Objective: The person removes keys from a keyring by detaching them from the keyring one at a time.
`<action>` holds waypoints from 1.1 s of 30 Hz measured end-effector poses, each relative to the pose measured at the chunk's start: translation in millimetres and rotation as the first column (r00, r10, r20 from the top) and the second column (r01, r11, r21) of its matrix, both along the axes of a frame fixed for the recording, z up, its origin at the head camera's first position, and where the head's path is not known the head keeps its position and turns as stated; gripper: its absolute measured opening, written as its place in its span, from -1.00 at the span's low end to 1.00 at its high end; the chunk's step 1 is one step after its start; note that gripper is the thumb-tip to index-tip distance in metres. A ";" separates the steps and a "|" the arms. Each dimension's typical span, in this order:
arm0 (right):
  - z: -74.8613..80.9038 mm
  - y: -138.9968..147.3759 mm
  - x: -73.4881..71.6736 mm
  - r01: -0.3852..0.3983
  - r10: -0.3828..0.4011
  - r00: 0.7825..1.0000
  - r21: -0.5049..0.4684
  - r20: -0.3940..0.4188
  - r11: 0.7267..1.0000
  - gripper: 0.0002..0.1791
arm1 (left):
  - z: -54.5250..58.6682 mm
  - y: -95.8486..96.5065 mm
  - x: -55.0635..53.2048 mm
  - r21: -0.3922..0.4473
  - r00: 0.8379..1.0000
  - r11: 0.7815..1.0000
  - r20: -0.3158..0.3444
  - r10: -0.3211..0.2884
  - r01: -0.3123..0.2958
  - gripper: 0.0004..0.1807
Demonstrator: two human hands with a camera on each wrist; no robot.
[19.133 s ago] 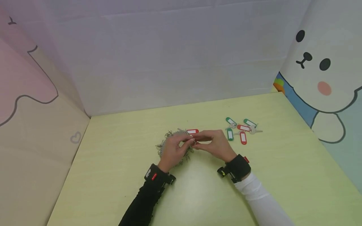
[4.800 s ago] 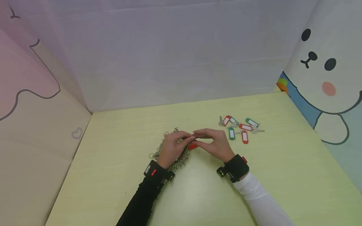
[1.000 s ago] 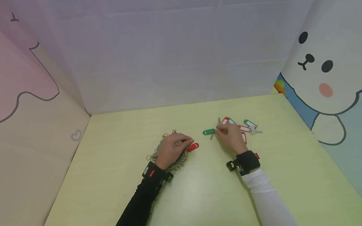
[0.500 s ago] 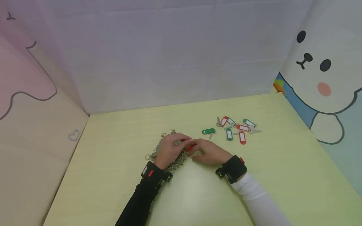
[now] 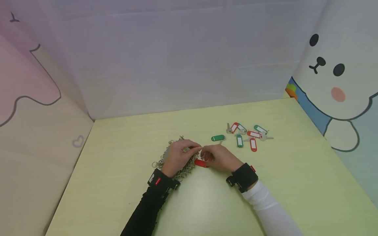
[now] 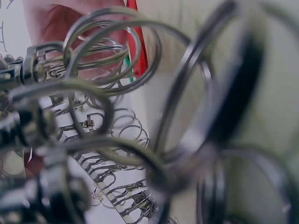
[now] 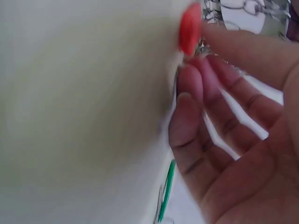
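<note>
My left hand [image 5: 178,155] pinches with thumb and index fingertip at the edge of a round grey plate hung with metal split rings [image 5: 187,167] and small clasps; the left wrist view shows those rings close up, and what the fingertips hold is hidden. My right hand [image 5: 220,160] holds a red key tag [image 5: 201,163] beside the rings. In the right wrist view the thumb lies against the blurred red tag [image 7: 190,30], with the other fingers curled below it. Just behind the right hand lies a green key tag [image 5: 218,138] with a key on it.
Farther right on the pale yellow table [image 5: 118,157] lies a group of red key tags [image 5: 253,144], green key tags [image 5: 240,141] and keys [image 5: 228,128]. A white sheet [image 5: 177,65] hangs along the back edge.
My right hand has gone from the green tag, left apart from the group, back to the red tag, which has turned and shifted nearer me. My left hand stays put. Earlier, a red-tagged key joined the group.
</note>
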State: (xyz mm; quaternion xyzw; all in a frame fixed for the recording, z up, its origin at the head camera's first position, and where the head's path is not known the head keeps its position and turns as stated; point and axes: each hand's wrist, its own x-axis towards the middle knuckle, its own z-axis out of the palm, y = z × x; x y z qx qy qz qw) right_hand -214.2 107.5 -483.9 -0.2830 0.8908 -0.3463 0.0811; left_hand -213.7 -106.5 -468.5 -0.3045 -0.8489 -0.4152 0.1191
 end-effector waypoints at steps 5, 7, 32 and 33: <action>-3.2 -9.4 5.9 0.015 -0.016 1.000 0.063 0.004 0.998 -0.73 | -1.1 -0.5 1.6 0.006 1.000 1.000 -0.003 0.001 -0.001 -0.89; -4.1 -10.6 7.1 0.017 -0.016 1.000 0.071 -0.009 0.997 -0.79 | -1.9 -1.2 2.2 0.007 1.000 1.000 -0.002 0.005 -0.005 -0.90; 16.1 14.4 1.6 0.041 0.004 0.991 -0.328 0.137 0.944 -0.59 | -30.8 5.9 -2.7 -0.257 0.993 0.966 0.117 0.016 0.015 -0.74; 16.5 14.2 2.1 0.042 0.007 0.989 -0.332 0.146 0.942 -0.59 | -31.2 6.4 -2.4 -0.246 0.991 0.969 0.133 0.012 0.022 -0.79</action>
